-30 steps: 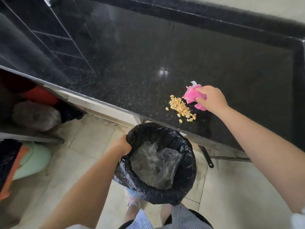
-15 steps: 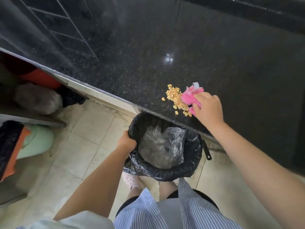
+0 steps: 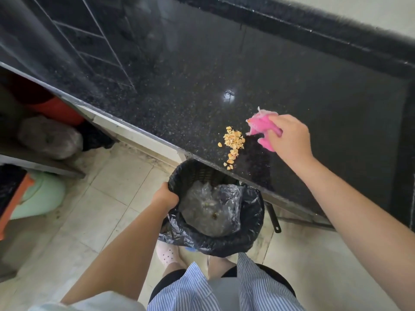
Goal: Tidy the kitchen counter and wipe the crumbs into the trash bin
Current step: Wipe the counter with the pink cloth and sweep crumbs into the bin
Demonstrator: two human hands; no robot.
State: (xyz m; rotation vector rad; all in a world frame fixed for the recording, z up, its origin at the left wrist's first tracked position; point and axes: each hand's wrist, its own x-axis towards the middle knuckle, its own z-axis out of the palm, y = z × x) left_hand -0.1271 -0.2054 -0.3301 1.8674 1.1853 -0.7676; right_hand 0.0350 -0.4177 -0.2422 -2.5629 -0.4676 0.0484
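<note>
Her right hand [image 3: 289,140] bunches a pink cloth [image 3: 261,129] just beside the crumbs [image 3: 233,141], which trail to the black tabletop [image 3: 179,97] edge. The left hand [image 3: 166,196] grips the trash bin [image 3: 253,221] rim below that edge.

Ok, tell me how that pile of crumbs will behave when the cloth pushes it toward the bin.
The crumbs are loose, small flakes, so they will probably scatter rather than move as one; a trail already strings toward the counter edge. They look light and dry, so they should slide easily on the glossy black counter. Some may miss the trash bin, which sits partly under that edge.
</note>
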